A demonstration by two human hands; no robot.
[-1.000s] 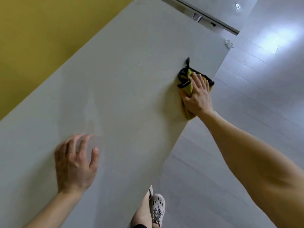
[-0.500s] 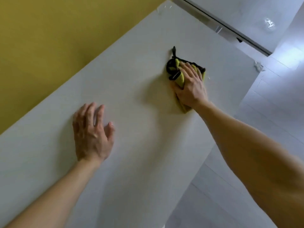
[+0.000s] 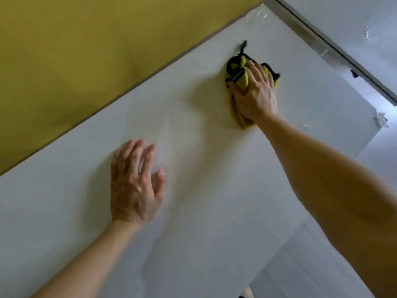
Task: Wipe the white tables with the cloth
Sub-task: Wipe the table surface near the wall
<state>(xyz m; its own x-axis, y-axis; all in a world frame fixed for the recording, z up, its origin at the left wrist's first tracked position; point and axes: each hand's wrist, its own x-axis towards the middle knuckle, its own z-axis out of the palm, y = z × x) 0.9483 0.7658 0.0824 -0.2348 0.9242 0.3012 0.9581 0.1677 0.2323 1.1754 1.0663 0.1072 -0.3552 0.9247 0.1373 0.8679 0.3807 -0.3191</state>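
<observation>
A white table (image 3: pixel 204 211) fills most of the view, running from lower left to upper right. A crumpled yellow cloth with black trim (image 3: pixel 241 79) lies on its far part, near the back edge. My right hand (image 3: pixel 255 95) presses down on the cloth, fingers spread over it and thumb hooked around a fold; most of the cloth is under the palm. My left hand (image 3: pixel 135 186) rests flat on the bare tabletop nearer to me, fingers apart, holding nothing.
A yellow wall (image 3: pixel 86 61) runs along the table's back edge. A grey frame or rail (image 3: pixel 335 48) crosses the upper right corner. Pale tiled floor (image 3: pixel 300 272) lies beyond the table's right edge. A scrap of clear plastic (image 3: pixel 381 121) sits at the far right corner.
My right hand has slid the cloth from the table's right edge toward the back edge by the wall. My left hand has settled flat on the tabletop.
</observation>
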